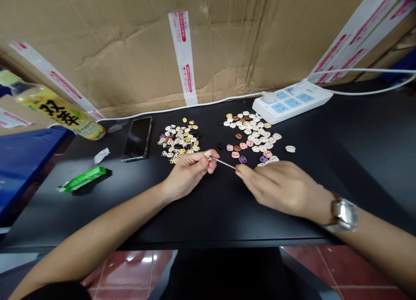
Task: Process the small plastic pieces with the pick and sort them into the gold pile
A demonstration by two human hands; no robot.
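Observation:
In my left hand [191, 168], thumb and fingers pinch a small white oval cord lock [208, 154]. My right hand [279, 185] is closed around a thin metal tool [225, 163] with a slim shaft; its handle is hidden in the fist. The shaft's tip meets the cord lock at my left fingertips. Beyond my left hand lies a pile of small cord locks [180, 140], mostly white, yellow and black. A looser spread of two-holed cord locks [256, 133], white, pink, brown and purple, lies behind my right hand. One white cord lock [290, 149] sits apart on the right.
On the black table [208, 222] are a phone [138, 137], a green wrapper pack [82, 179], a crumpled white scrap [102, 155] and a yellow-labelled drink bottle [58, 109]. A white power strip [292, 101] with a cable lies at the back, against cardboard [130, 53].

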